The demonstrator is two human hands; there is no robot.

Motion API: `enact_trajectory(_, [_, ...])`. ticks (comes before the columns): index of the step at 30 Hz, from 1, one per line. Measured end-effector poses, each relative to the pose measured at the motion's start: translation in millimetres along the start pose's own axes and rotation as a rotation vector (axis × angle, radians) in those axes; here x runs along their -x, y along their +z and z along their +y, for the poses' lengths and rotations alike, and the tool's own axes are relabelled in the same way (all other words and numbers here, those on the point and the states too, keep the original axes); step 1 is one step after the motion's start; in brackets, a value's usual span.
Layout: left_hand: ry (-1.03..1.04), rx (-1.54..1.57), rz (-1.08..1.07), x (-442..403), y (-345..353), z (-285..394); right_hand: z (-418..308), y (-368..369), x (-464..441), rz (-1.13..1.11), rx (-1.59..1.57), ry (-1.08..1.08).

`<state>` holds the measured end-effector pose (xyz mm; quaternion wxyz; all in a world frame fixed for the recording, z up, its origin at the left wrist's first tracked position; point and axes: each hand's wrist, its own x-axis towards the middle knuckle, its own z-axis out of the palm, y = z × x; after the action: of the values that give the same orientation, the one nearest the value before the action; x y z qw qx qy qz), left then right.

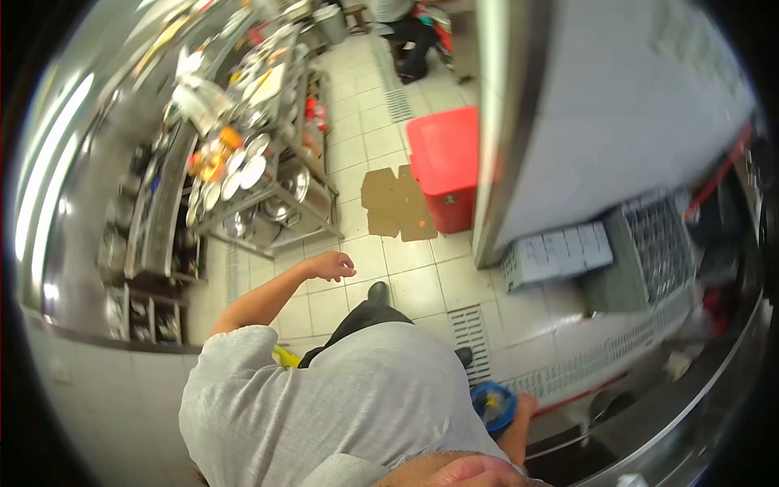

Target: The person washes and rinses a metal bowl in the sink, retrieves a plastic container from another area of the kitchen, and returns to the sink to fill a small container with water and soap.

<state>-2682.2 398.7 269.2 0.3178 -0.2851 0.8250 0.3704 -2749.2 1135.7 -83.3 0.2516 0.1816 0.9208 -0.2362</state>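
Note:
My left hand swings out over the tiled floor, fingers loosely curled and a little apart, with nothing seen in it. Low at my right side, my right hand is at the rim of a small round blue bucket. Its fingers are partly hidden, but the bucket hangs clear beside my leg as if gripped by the rim. Something yellow and some greyish matter lie inside it; I cannot make out what they are.
A metal rack with pots, lids and bowls stands ahead left. Flattened cardboard lies on the floor beside a red bin. Grey crates stand right, near a floor drain grate. Another person is far ahead.

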Motion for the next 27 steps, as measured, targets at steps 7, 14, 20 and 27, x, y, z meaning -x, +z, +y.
enact_trajectory(7, [0.058, 0.444, 0.322, 53, -53, -190, -431, 65, 26, -0.380, 0.211, -0.831])
enact_trajectory(14, [0.004, 0.909, 0.655, 129, -49, -360, -753, 203, 192, -0.645, 0.511, -1.243])
enact_trajectory(20, [-0.169, 1.228, 0.817, 189, -65, -462, -909, 310, 363, -1.154, 0.352, -1.025])
enact_trajectory(27, [-0.215, 1.198, 0.938, 205, -126, -604, -1035, 461, 567, -1.576, 0.386, -1.028])
